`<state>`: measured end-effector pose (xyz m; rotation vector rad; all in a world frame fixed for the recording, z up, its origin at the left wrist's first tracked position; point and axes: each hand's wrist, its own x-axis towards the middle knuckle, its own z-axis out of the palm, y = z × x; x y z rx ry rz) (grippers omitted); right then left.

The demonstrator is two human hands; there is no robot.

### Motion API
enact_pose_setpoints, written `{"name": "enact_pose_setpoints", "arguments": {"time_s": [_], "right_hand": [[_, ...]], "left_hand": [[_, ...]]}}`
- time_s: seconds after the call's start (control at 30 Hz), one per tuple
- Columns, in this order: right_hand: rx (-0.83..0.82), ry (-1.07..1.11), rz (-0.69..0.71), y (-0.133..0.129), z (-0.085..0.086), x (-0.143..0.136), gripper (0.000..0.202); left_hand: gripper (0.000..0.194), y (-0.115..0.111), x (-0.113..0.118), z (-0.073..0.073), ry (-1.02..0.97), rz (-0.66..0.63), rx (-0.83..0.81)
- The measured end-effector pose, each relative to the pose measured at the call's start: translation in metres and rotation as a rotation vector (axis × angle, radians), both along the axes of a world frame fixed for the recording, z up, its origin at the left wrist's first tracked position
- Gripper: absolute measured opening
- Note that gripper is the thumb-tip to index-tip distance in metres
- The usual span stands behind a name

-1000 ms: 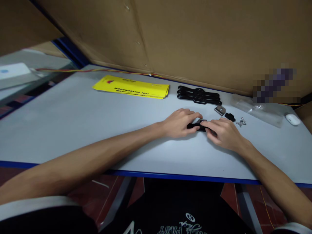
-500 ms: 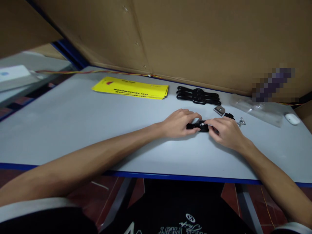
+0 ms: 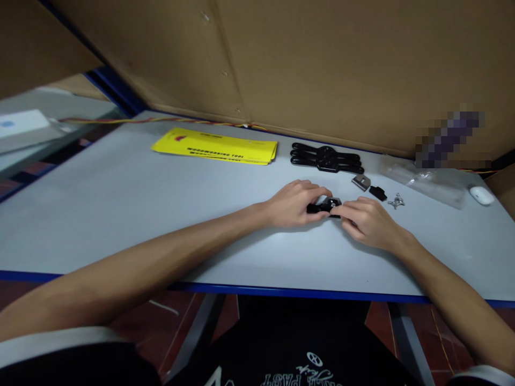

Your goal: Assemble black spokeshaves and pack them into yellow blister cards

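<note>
In the head view a black spokeshave (image 3: 317, 208) lies on the table in front of me, its far handle hidden by my right hand. My left hand (image 3: 293, 203) is closed around its left handle, thumb on the near side and fingers on the far side. My right hand (image 3: 368, 222) is closed at its middle, the fingertips on a small shiny screw (image 3: 333, 203). Beyond my right hand lie a metal blade (image 3: 361, 182), a black cap piece (image 3: 378, 193) and a little pile of silver screws (image 3: 397, 201).
Several black spokeshave bodies (image 3: 326, 158) are stacked at the back. Left of them lie yellow packaging sleeves (image 3: 217, 146) printed "woodworking tool". A clear plastic bag (image 3: 426, 182) and a white earbud-case-like object (image 3: 482, 195) lie at the right. A cardboard wall (image 3: 322, 69) borders the table's back.
My right hand has shifted slightly left and toward me along the spokeshave, uncovering the black cap piece and more of the screws. My left hand keeps its place.
</note>
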<state>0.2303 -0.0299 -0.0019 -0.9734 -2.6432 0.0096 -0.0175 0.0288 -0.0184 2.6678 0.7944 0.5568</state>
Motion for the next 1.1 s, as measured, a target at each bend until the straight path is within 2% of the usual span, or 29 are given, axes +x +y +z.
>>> {"name": "enact_pose_setpoints", "arguments": {"time_s": [0.23, 0.47, 0.77, 1.1], "right_hand": [[0.051, 0.016, -0.04, 0.0016, -0.0013, -0.0001, 0.047], [0.068, -0.02, -0.107, 0.0034, -0.0044, -0.0003, 0.04], [0.094, -0.01, -0.13, 0.0056, -0.0041, -0.0013, 0.033], [0.029, -0.002, -0.159, 0.0066, -0.0038, 0.0014, 0.027]], "left_hand": [[0.044, -0.0008, 0.0001, 0.0002, -0.007, 0.009, 0.016], [0.045, 0.0004, 0.0005, -0.0018, -0.014, 0.004, 0.006], [0.045, 0.0017, -0.0006, -0.0031, -0.019, 0.0, -0.006], [0.045, 0.0019, 0.0007, -0.0046, -0.032, -0.006, 0.003]]}}
